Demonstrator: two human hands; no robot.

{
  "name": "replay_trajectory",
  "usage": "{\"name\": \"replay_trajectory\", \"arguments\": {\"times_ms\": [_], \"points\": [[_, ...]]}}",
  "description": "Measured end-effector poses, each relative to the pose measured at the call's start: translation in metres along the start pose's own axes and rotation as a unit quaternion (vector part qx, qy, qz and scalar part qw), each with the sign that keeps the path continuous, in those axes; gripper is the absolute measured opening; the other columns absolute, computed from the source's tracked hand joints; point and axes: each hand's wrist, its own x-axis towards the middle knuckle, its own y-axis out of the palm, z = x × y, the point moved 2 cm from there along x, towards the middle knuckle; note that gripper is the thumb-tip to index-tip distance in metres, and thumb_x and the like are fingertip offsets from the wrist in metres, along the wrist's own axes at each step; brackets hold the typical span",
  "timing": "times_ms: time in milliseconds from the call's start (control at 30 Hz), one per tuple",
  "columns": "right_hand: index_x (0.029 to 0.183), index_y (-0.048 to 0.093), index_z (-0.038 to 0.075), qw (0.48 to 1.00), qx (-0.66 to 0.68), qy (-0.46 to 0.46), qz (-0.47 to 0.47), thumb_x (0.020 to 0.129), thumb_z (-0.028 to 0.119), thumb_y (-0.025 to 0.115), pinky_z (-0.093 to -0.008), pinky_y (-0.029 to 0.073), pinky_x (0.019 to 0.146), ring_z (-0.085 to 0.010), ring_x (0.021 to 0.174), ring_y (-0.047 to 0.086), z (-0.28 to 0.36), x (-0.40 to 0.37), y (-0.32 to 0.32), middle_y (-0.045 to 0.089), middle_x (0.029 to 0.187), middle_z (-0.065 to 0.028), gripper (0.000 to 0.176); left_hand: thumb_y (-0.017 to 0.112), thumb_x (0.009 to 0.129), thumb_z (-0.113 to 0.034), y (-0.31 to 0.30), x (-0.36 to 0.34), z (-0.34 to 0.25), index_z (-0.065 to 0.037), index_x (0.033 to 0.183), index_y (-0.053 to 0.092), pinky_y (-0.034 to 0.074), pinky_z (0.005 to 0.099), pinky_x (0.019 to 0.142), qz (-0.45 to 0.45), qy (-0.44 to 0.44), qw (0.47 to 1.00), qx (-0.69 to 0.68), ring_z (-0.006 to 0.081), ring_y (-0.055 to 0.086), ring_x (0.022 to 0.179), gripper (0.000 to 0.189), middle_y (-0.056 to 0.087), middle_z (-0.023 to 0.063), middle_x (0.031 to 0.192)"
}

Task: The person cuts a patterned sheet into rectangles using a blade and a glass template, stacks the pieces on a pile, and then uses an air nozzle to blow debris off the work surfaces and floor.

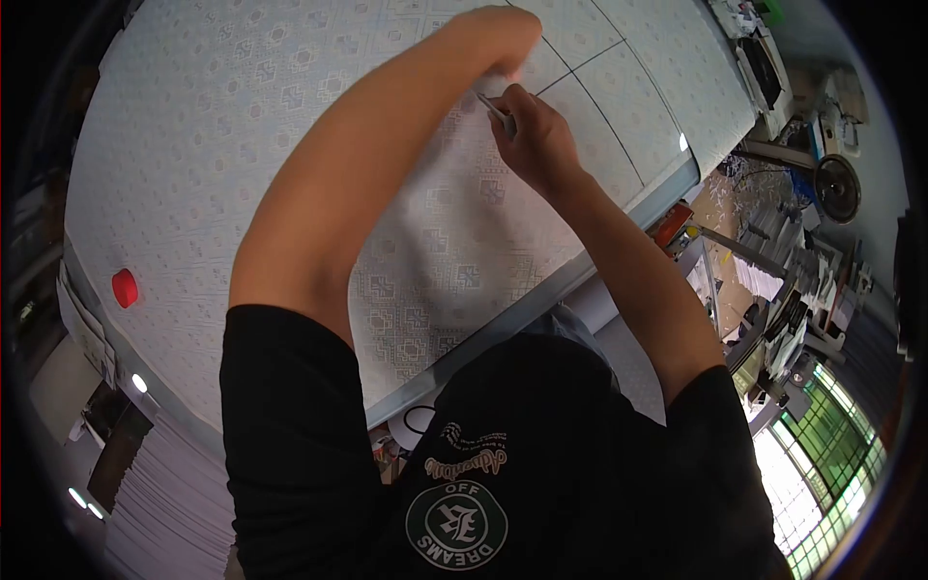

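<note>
My right hand (pixel 534 140) is closed round a slim, pale pen (pixel 498 111), its tip pointing up and left over the patterned white cloth (pixel 464 222). Across the top of the view reaches my left arm, bent at the wrist. Only part of my left hand (pixel 512 48) shows, just beyond the right one; its fingers are mostly hidden, and I cannot make out whether they hold anything. Thin dark lines (pixel 599 116) cross the cloth to the right of both hands, meeting in a grid.
A red round object (pixel 126 288) sits on the cloth at the left. The table's grey edge (pixel 580 271) runs diagonally before my body. On the right are a sewing machine (pixel 831 135), stacked materials (pixel 788 280) and a green-framed window (pixel 822 454). Pale draped fabric (pixel 179 493) hangs lower left.
</note>
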Motion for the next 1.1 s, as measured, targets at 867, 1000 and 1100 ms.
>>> {"name": "replay_trajectory", "arguments": {"times_ms": [867, 1000, 1100], "points": [[0.102, 0.061, 0.009, 0.983, 0.16, -0.035, -0.088, 0.088, 0.014, 0.071, -0.0439, 0.055, 0.072, -0.0368, 0.084, 0.068, 0.017, 0.123, 0.056, 0.07, 0.092, -0.0129, 0.019, 0.08, 0.079, -0.026, -0.012, 0.003, 0.14, -0.007, 0.103, 0.071, 0.051, 0.042, 0.09, -0.18, -0.111, 0.973, -0.095, 0.032, 0.063, 0.105, 0.032, 0.068, 0.0126, 0.111], [0.116, 0.064, 0.011, 0.991, 0.129, 0.009, -0.035, 0.088, 0.014, 0.073, -0.0394, 0.056, 0.077, -0.0312, 0.088, 0.07, -0.01, 0.062, -0.003, 0.072, 0.099, -0.0103, 0.03, 0.08, 0.08, -0.027, -0.029, -0.046, 0.117, -0.007, 0.105, 0.07, 0.05, 0.042, 0.093, -0.232, -0.121, 0.96, -0.099, 0.0322, 0.063, 0.109, 0.033, 0.068, 0.013, 0.114], [0.119, 0.062, 0.01, 0.987, -0.007, -0.132, -0.089, 0.086, 0.007, 0.073, -0.0403, 0.056, 0.083, -0.0332, 0.093, 0.069, -0.076, 0.003, -0.034, 0.072, 0.105, -0.0097, 0.035, 0.075, 0.085, -0.026, 0.018, -0.068, 0.102, -0.003, 0.123, 0.06, 0.043, 0.0463, 0.104, -0.445, -0.108, 0.87, -0.182, 0.0365, 0.054, 0.12, 0.047, 0.059, 0.019, 0.128]]}}
